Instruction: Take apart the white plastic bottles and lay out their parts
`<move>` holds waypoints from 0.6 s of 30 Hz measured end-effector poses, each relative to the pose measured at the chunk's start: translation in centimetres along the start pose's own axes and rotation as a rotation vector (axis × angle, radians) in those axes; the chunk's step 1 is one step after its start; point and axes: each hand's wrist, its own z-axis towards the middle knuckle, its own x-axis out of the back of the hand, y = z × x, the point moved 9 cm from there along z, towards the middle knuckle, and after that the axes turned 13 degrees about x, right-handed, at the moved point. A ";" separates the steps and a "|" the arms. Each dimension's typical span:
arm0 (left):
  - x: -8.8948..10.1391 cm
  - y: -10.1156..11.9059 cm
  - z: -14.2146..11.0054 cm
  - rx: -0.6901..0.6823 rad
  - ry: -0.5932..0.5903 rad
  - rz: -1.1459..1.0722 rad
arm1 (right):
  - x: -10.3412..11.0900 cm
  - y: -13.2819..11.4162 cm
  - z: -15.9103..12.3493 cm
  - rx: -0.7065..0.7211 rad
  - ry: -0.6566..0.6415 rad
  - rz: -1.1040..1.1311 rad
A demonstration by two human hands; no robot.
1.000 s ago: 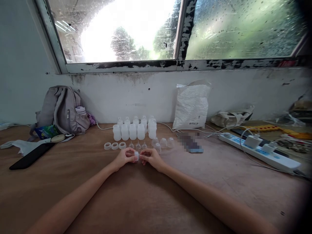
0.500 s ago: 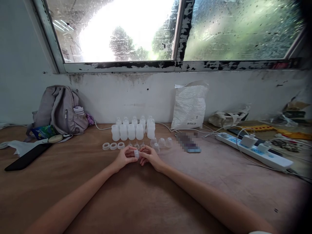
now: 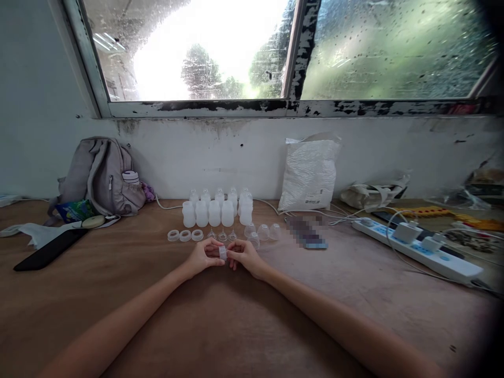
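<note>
A ridged translucent bottle collar ring (image 3: 222, 253) stands on edge between my hands. My left hand (image 3: 203, 258) grips it between thumb and fingers from the left. My right hand (image 3: 244, 256) has its fingertips pinched together against the ring's right side; whether a nipple is in them is too small to tell. Just beyond lie clear bottle nipples (image 3: 222, 237), partly hidden by my fingers. To their left three similar collar rings (image 3: 185, 235) lie in a row. Several clear dome caps (image 3: 263, 231) sit on the right. Behind stand several frosted baby bottles (image 3: 214, 214), the rear ones capped.
A grey backpack (image 3: 106, 178) leans at the wall, with a black flat case (image 3: 51, 249) before it. A white plastic bag (image 3: 309, 173), a blurred-out phone (image 3: 309, 232) and a power strip (image 3: 417, 249) with cables are to the right.
My right fingers have drawn in to the ring and pinch at its right side. The ring has turned slightly in my left hand. The view has shifted a little.
</note>
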 end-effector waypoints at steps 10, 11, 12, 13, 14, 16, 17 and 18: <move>-0.1 -0.3 0.1 -0.005 -0.018 0.021 | 0.1 0.5 -0.2 -0.054 0.011 -0.016; -0.1 -0.3 0.1 -0.005 -0.013 0.025 | 0.1 0.6 -0.2 -0.059 0.008 -0.013; -0.1 -0.3 0.1 -0.003 -0.010 0.028 | 0.1 0.6 -0.2 -0.060 0.005 -0.009; -0.1 -0.3 0.2 0.000 -0.007 0.029 | 0.1 0.6 -0.2 -0.058 0.001 -0.003; 0.0 -0.3 0.2 0.001 -0.003 0.028 | 0.1 0.6 -0.2 -0.055 -0.003 0.005; 0.1 -0.2 0.2 -0.008 0.013 0.033 | 0.0 0.6 -0.1 -0.054 -0.009 0.036; 0.1 -0.1 0.1 -0.016 0.026 0.045 | 0.0 0.7 -0.1 -0.059 -0.010 0.057; 0.2 0.0 0.1 -0.033 0.045 0.061 | 0.0 0.7 -0.1 -0.066 -0.009 0.081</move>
